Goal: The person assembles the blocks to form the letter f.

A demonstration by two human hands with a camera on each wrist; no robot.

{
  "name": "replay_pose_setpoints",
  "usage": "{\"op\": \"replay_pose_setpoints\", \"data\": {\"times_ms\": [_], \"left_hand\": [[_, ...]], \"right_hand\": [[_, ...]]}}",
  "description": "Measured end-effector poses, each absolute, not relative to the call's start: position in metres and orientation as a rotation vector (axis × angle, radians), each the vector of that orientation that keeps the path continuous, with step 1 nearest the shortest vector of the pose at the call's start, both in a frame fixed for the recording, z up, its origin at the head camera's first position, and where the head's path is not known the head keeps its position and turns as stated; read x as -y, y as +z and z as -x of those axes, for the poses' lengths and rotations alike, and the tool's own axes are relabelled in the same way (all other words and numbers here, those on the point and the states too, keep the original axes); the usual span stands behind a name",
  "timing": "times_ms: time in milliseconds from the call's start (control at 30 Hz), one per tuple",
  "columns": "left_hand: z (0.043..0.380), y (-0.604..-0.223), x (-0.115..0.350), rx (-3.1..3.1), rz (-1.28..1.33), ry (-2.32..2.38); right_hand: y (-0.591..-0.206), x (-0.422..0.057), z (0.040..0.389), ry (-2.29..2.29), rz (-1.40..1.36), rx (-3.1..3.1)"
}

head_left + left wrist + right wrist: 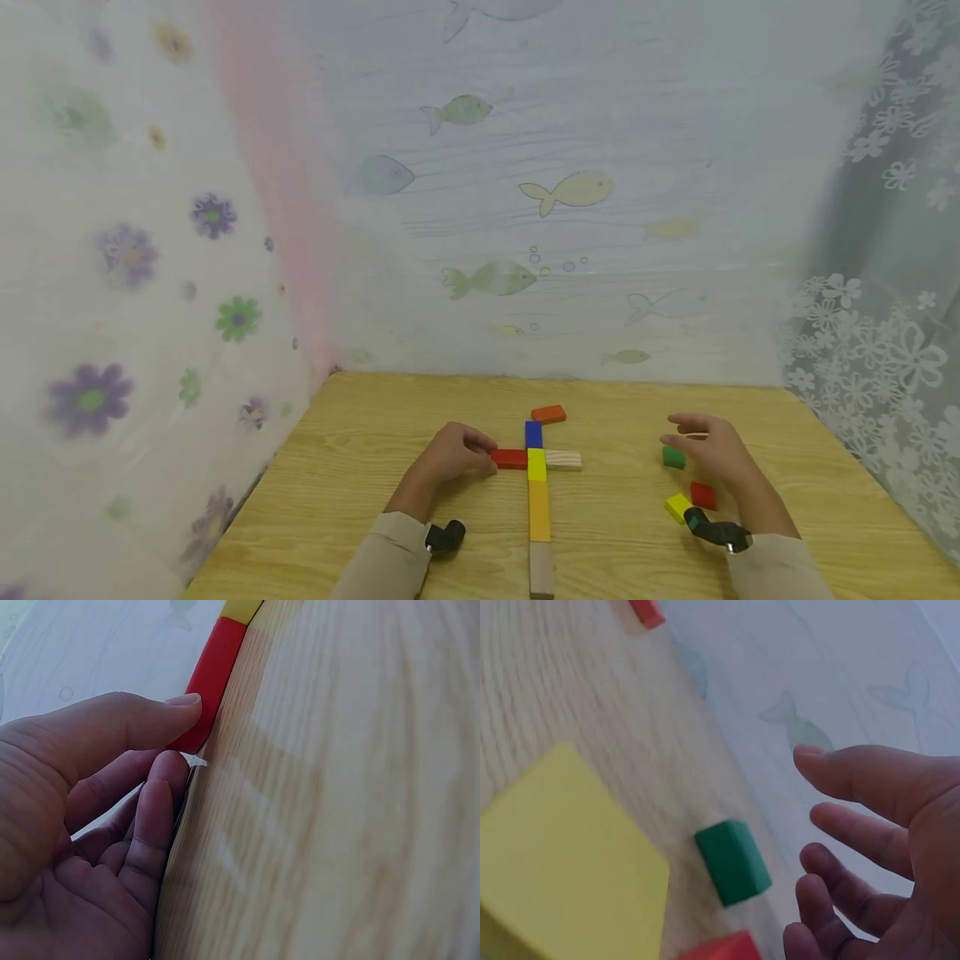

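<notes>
My left hand point(454, 454) pinches the outer end of a long red block point(512, 458); in the left wrist view the thumb point(184, 712) lies along its side and the fingertips curl at its end. The block's other end meets a yellow block point(537, 464). A blue block point(533, 434) extends beyond the yellow one, a pale wooden block point(563, 460) lies on its right, and an orange-yellow block point(540, 510) runs toward me. With fingers spread and bent, my right hand point(712, 450) holds nothing beside a green block point(731, 862) on the table.
A greyish-brown block point(541, 568) continues the row at the near end. Past the blue block lies an orange block point(549, 414). Close to my right wrist are a small red block point(702, 496) and a yellow one point(678, 507). Patterned curtains point(570, 317) surround the wooden table point(360, 417).
</notes>
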State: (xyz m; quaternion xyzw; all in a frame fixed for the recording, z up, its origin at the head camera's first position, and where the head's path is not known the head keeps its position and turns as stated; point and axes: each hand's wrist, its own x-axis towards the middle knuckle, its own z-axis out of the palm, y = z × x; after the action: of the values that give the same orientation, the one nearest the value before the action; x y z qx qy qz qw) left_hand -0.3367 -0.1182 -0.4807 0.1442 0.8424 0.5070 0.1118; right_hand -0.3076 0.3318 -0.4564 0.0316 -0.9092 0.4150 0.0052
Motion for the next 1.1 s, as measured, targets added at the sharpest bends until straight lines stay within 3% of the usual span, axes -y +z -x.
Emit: {"op": "replay_pose_setpoints", "data": {"times_ms": [400, 1100], "left_hand": [[0.337, -0.482, 0.122, -2.491, -0.394, 1.472], [0.340, -0.481, 0.119, -2.471, -0.416, 1.471]], "right_hand": [[-0.469, -0.344, 0.303, 1.489, -0.083, 2.940], [-0.474, -0.353, 0.299, 1.422, -0.047, 2.928]]}}
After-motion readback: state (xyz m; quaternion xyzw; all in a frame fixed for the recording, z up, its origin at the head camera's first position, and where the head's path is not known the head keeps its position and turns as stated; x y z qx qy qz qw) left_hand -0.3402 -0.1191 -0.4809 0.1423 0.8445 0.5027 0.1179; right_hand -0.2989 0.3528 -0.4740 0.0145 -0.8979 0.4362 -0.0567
